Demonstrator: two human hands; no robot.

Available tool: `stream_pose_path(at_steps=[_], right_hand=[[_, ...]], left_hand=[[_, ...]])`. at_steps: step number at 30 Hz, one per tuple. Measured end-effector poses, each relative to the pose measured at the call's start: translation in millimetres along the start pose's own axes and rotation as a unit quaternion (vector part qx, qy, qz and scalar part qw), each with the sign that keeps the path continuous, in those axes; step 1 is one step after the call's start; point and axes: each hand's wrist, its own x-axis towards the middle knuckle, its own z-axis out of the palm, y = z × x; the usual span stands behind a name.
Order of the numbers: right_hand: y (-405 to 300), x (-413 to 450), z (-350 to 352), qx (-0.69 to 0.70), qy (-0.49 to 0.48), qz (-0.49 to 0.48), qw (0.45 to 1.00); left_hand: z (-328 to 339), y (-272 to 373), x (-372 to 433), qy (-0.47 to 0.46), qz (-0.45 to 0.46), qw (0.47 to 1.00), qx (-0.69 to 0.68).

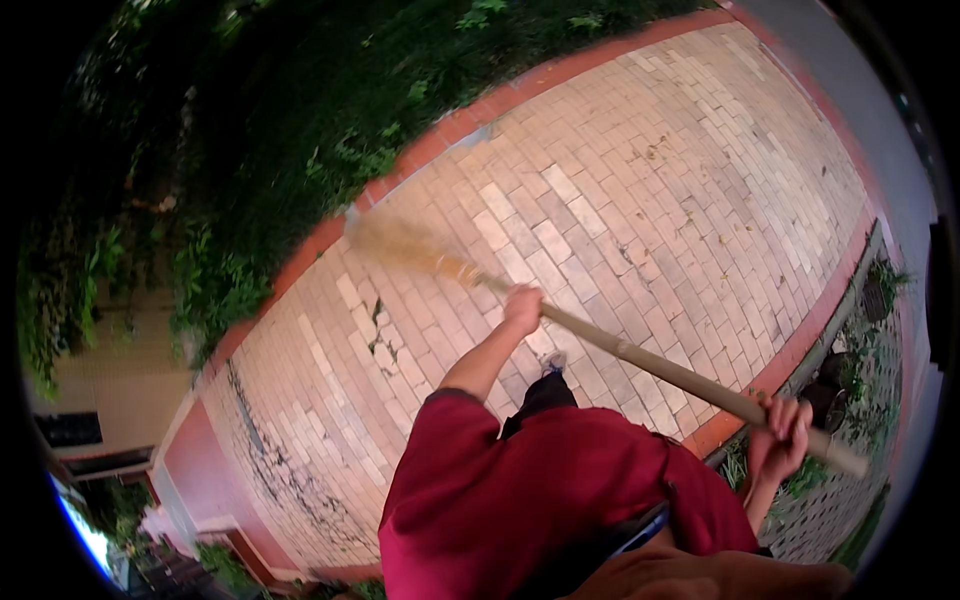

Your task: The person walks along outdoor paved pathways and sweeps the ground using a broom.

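A straw broom with a long bamboo handle [660, 365] slants across the view in front of my maroon shirt. My left hand [523, 307] is closed around the lower handle, just above where the bristles are bound. Near the handle's upper end, at the right, my right hand [780, 439] grips it. The broom's bristles [397, 244] are motion-blurred and lie over the paving beside the red brick border at the left; whether they touch the ground I cannot tell. One shoe [554, 363] shows beneath me on the light brick paving [600, 247].
Fallen leaves [656, 148] and debris are scattered over the paving. Red edging [517, 86] separates it from dark green plants [337, 97]. Along the right run a low curb, a potted plant [877, 292] and perforated pavers [832, 502]. Cracked paving [277, 457] lies at lower left.
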Motion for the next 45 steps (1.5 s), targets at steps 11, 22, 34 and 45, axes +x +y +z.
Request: stream_pose_path(at_steps=[11,22,34,45], right_hand=[[-73.6,-30.8,-6.9,-0.251,0.104,-0.25,0.929],[-223.5,-24.9,-212.0,0.063,0.116,-0.148,0.98],[-216.8,-40.9,-206.5,0.001,0.128,-0.084,0.988],[-223.9,-57.4,-175.8,-0.181,0.158,-0.356,0.903]], left_hand=[[-19.9,285.0,218.5,0.101,0.299,0.944,-0.1],[-26.5,281.5,21.2,-0.067,0.269,0.96,-0.032],[85.5,292.7,14.6,-0.159,0.225,0.958,-0.08],[57.1,514.3,225.5,-0.006,0.479,0.876,-0.055]])
